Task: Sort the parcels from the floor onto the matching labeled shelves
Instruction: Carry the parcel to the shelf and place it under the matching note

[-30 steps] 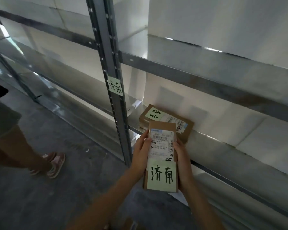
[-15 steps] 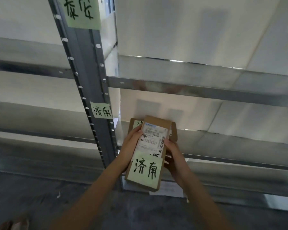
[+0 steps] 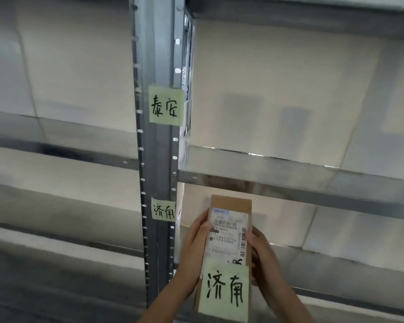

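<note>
One flat brown cardboard parcel (image 3: 229,248) with a green handwritten 济南 note was in my grip — my left hand (image 3: 196,248) curled along its left edge, my right hand (image 3: 261,255) curled along its right. I held it up, off any shelf, just right of the grey metal upright (image 3: 158,159) and its small green 济南 tag (image 3: 163,211), below the green 泰安 tag (image 3: 166,106). Label matched tag, I judged — placing remained undone. Other parcels I couldn't see.
</note>
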